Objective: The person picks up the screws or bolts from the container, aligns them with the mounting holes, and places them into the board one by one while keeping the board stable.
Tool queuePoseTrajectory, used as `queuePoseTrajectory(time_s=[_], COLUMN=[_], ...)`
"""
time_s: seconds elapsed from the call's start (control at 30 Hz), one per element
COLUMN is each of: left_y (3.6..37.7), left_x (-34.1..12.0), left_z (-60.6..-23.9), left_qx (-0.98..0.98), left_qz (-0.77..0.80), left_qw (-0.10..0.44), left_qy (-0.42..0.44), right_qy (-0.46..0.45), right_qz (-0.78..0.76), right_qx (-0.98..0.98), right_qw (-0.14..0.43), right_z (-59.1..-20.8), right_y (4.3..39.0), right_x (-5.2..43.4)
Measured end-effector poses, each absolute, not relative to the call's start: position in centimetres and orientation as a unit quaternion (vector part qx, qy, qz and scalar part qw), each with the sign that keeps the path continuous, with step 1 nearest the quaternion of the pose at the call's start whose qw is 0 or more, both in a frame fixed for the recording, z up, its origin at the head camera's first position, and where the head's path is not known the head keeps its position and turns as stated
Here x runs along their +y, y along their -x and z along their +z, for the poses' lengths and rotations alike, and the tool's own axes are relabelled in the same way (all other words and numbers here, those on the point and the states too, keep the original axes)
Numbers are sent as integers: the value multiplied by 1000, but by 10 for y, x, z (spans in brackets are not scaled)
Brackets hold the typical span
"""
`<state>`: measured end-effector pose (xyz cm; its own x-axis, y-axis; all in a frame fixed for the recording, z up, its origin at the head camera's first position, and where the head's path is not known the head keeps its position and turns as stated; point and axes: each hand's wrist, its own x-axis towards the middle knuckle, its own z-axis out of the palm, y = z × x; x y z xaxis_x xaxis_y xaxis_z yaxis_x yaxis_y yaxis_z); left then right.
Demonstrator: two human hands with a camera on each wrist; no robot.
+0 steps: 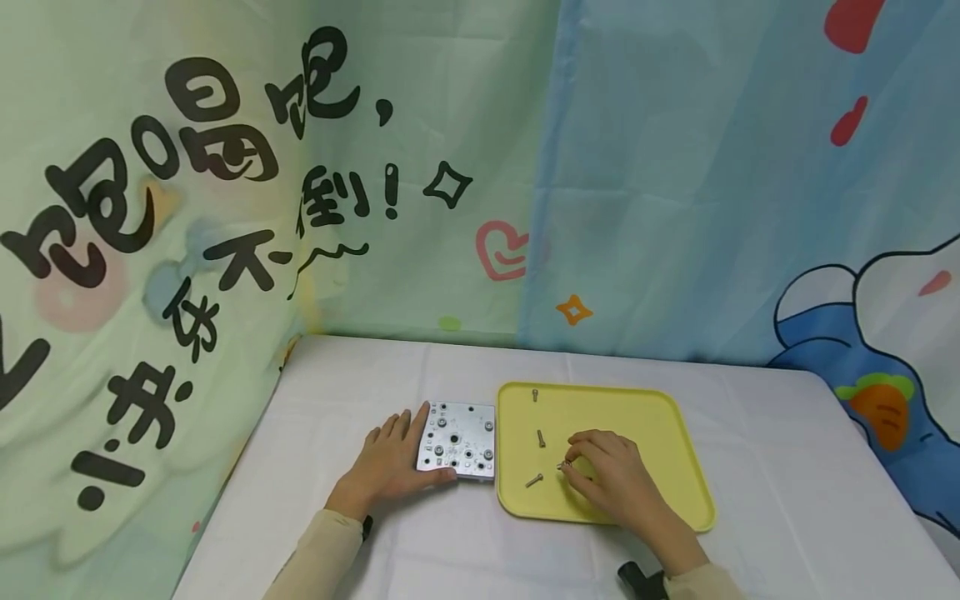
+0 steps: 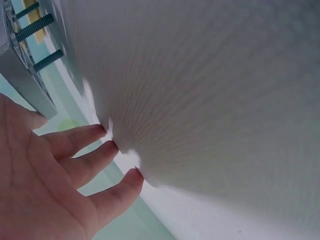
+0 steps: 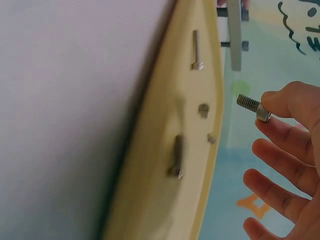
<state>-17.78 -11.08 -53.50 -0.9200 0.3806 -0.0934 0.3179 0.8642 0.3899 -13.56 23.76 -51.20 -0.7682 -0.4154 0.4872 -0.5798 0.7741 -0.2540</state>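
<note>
Right wrist view: bolt [image 3: 251, 105] between pinching right fingers [image 3: 286, 137], threaded end beyond their tips.

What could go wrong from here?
1. The screw is pinched near its head, between thumb and finger of the right grip; it could slip and drop.
2. Loose screws lie on the tray near that hand; a bump might scatter them.
3. Bolts stick out beneath the metal plate; it may rock if the left grip comes away.
</note>
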Motion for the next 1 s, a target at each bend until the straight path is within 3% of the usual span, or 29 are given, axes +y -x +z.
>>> queuePoseTrajectory(time_s=[0.3,1.0], left_y=[180,180], left_x=[-112,-113], left_z=[-536,-537], left_qx=[961,962], left_qz=[188,184], left_qw=[85,86], left_qy=[-184,-184], right_qy=[-314,-368], right_qz=[204,192], right_qx=[-905,-901], right_qw=[202,125], right_z=[-500,-484], right_y=[158,195], right_x=[206,128])
